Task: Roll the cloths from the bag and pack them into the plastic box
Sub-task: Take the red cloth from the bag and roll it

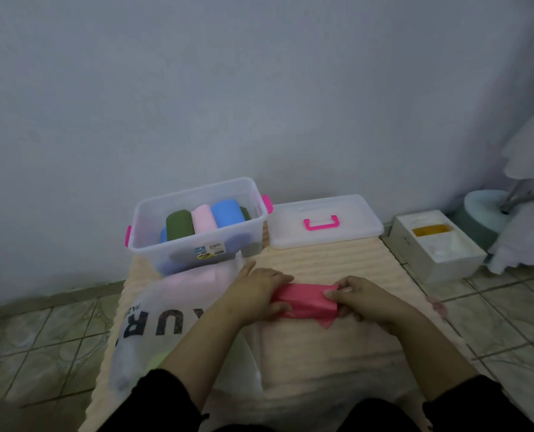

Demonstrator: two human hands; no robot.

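Rolling pink cloth (304, 299) mid-mat (337, 260).
L hand (259, 289) & R hand (360, 296) grip its ends; clear plastic box (197, 226) (rolls inside) at mat's far-left corner, bag (153, 319) beside.

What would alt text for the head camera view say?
Two hands, left hand and right hand, grip a rolled pink cloth on a cream mat. Behind it stand a clear plastic box holding rolled cloths and its lid.

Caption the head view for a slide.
Both hands, left hand and right hand, roll a pink cloth beside the part-filled plastic box.
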